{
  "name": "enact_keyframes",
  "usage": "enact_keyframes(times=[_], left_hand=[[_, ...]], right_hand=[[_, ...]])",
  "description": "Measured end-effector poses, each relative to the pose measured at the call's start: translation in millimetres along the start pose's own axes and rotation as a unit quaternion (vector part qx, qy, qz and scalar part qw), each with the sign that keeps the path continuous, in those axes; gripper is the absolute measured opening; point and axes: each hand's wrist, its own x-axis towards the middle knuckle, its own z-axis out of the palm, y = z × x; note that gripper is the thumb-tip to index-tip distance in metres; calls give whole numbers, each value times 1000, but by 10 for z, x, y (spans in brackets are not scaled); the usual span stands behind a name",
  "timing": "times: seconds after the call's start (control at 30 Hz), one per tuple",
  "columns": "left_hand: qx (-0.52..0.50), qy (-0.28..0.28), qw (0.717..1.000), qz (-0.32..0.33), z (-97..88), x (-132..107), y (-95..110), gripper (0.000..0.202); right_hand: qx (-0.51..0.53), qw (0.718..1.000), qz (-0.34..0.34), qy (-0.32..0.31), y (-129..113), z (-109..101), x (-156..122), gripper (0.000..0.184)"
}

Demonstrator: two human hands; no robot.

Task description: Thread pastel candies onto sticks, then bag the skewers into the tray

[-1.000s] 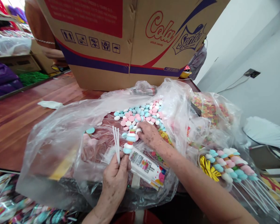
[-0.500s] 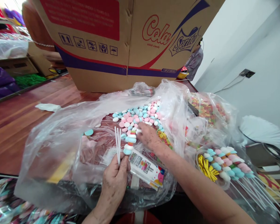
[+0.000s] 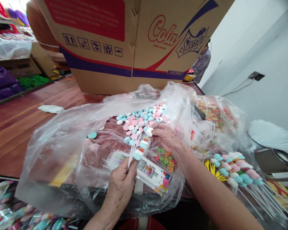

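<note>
My left hand (image 3: 121, 185) is closed on a few thin white sticks (image 3: 132, 152); one of them carries a stack of blue, white and pink candies (image 3: 141, 147). My right hand (image 3: 166, 136) pinches a white candy piece (image 3: 149, 131) just above the top of that stack. Loose pink, blue and white candies (image 3: 141, 118) lie in a heap on an open clear plastic bag (image 3: 62, 140) right behind both hands. Small coloured ring candies (image 3: 165, 158) sit under my right wrist, next to a printed card pack (image 3: 152, 171).
A large Cola Sprite cardboard box (image 3: 124, 41) stands at the back of the wooden table (image 3: 26, 118). Finished candy skewers (image 3: 235, 169) lie in a bag at the right, beside a bag of mixed candy (image 3: 213, 111). A person (image 3: 203, 62) stands behind the box.
My right hand lifted from the candy heap with a white piece and came to the stick's top. My left hand tilted the sticks to the right.
</note>
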Motion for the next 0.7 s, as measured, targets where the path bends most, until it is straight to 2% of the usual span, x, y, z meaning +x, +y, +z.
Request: enact_keyframes(times=[0.23,0.53,0.63,0.7], left_hand=[[1,4,1000,-12,-2,3,4,30],[5,11,1000,-22,8,-12,-8,35],[21,21,999,-15,17,-5,0,35],[21,24,999,-11,21,-3,1,35]], right_hand=[[10,1000,9,-7,-2,-39,2,21],[-40,999,-11,-19,63,-15,-60,20],[-104,993,-51,-11,109,25,-125,20],[-185,978,-92,-8,130,42,-168,20]])
